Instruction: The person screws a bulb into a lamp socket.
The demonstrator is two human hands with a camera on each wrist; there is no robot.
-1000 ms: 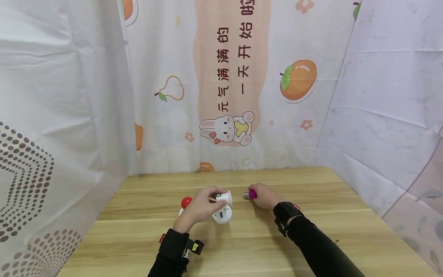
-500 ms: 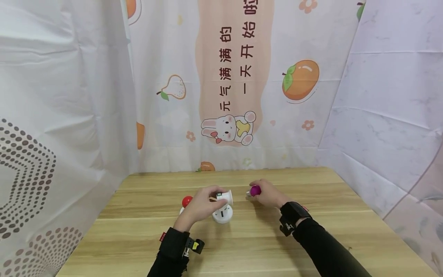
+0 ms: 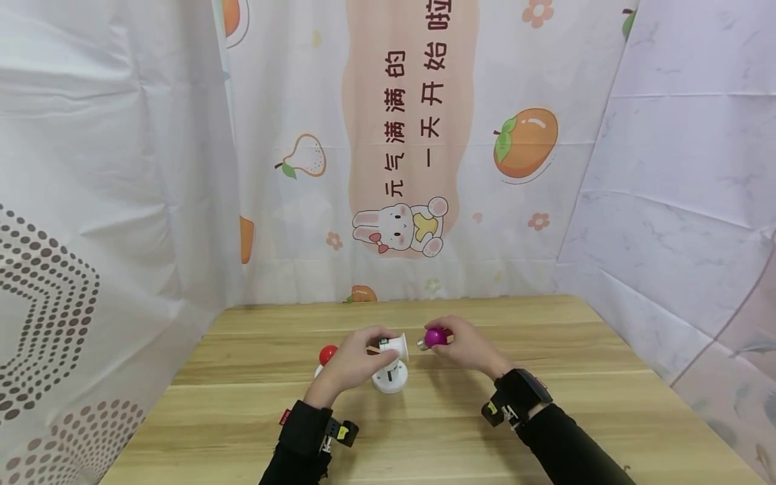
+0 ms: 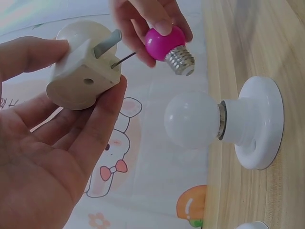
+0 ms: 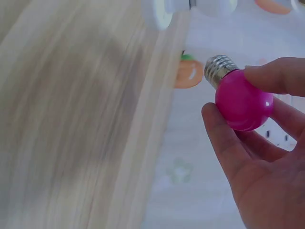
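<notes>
Head view: right hand, pinching magenta bulb, now lifted off table, screw base nearing white socket gripped by left hand; insertion seems close.

Head view high over table; wrist views close, sharing magenta bulb.

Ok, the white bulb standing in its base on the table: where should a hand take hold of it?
Grip the white bulb round its globe, coming from above: it stands upright in the round base, so the globe is the free, exposed end. Its metal collar sits inside the socket, out of reach.
</notes>
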